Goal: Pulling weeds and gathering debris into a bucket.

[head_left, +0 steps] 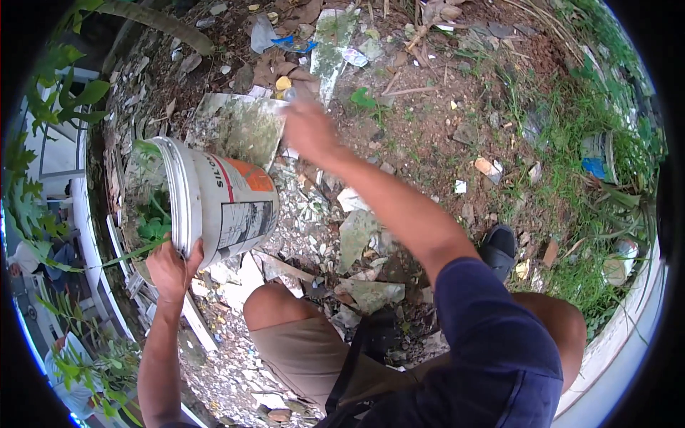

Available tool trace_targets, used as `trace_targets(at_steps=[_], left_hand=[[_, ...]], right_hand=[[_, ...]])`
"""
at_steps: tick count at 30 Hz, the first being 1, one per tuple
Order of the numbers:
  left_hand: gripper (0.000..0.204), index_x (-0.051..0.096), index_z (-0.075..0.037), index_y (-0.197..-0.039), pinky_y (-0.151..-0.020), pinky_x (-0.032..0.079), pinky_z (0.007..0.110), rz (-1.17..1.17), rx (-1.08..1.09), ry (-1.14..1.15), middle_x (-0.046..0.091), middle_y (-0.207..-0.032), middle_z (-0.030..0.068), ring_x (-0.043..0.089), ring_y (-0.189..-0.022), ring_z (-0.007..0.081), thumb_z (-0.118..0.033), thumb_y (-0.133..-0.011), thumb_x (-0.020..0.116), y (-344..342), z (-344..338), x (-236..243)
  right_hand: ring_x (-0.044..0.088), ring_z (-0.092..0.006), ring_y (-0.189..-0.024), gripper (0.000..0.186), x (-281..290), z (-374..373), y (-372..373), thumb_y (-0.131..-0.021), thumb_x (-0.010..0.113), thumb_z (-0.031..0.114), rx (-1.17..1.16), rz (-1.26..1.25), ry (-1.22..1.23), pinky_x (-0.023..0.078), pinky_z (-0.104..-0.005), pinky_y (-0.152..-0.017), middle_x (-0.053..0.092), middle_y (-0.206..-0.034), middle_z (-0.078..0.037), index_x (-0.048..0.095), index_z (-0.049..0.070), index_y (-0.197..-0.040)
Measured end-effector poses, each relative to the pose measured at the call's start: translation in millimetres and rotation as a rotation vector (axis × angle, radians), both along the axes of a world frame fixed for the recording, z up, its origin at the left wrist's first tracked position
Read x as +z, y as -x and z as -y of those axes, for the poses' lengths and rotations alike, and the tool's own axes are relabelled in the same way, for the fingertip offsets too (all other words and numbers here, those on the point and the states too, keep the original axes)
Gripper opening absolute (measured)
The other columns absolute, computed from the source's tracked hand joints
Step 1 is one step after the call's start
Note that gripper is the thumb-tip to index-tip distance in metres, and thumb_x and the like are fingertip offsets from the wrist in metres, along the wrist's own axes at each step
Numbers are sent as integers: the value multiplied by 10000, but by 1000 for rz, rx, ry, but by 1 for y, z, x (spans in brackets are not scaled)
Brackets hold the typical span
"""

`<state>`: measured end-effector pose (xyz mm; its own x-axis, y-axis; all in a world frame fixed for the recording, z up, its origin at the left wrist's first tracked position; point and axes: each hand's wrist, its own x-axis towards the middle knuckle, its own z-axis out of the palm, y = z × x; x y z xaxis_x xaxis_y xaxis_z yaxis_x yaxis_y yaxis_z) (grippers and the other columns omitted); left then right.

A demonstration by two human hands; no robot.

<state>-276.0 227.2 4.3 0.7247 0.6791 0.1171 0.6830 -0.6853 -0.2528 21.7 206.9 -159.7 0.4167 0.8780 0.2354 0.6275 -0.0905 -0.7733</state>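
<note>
My left hand (168, 271) grips the rim of a white plastic bucket (235, 214) with orange labelling, which is tipped on its side with its opening to the left. My right hand (308, 128) reaches out to the right edge of a mossy, pale flat slab (228, 121), beyond the bucket. Its fingers are blurred by motion, and I cannot make out whether the small pale patch at the fingertips is something held. A small yellow piece (283, 83) lies just beyond that hand.
Broken pale rubble (367, 292) covers the ground around my knees and dark shoe (497, 250). Grass and a battered bucket (598, 157) are at the right, beside a white ledge (614, 342). Leaves and white boards (200, 321) line the left, with people (68, 367) beyond.
</note>
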Motion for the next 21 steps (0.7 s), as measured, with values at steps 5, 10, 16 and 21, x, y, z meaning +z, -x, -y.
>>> trace_targets(at_steps=[5,10,16,21], left_hand=[[445,541,60,-769,-507,432,383,8,-64,5,531,-579,181,530,-519,337,-333,-639,705,-7,-3,-3],[479,537,66,-830,-500,419,378,29,-73,-26,530,-579,172,527,-513,330,-342,-639,702,6,-5,-4],[494,538,70,-834,-514,420,385,-59,-90,-109,517,-566,165,522,-510,329,-346,-625,706,10,-7,0],[483,541,70,-813,-508,413,388,-17,-46,-66,518,-575,173,513,-508,334,-342,-622,707,8,-10,-2]], right_hand=[[380,-361,-1173,616,-112,57,-81,-774,499,142,-251,514,645,305,-484,-957,237,-1355,-218,237,118,-1331],[584,-329,-887,373,-142,74,-127,-790,479,146,-120,354,834,478,-417,-747,536,-1077,-189,460,77,-1156],[602,-280,-836,239,-115,133,-69,-760,457,66,503,318,772,497,-381,-733,584,-993,-136,598,130,-942],[606,-301,-786,155,-120,132,-58,-770,462,82,497,414,643,509,-369,-658,564,-943,-160,543,69,-901]])
